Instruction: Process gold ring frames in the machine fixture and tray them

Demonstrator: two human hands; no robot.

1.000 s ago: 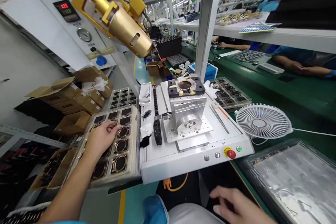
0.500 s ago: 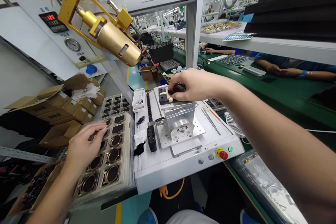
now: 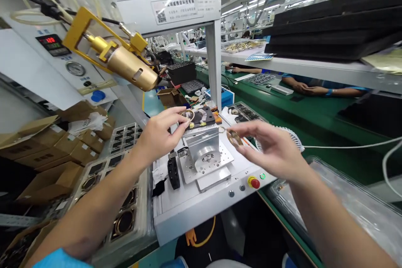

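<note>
Gold metal ring (image 3: 192,114) is pinched by left hand (image 3: 161,135) at left edge of black oblong block (image 3: 206,122); round bronze part (image 3: 234,138) (farther) by right hand (image 3: 272,148).

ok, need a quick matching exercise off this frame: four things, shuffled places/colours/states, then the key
Things
1. left hand
2. right hand
3. mushroom-headed button
4. fan

Place, colour or state
A. red, beside the green-lit button
B. holding a gold ring by the black fixture
C. white, partly hidden behind a hand
D. holding a gold-rimmed piece to the right of the metal block

Pairs: 1-B, 2-D, 3-A, 4-C
</note>
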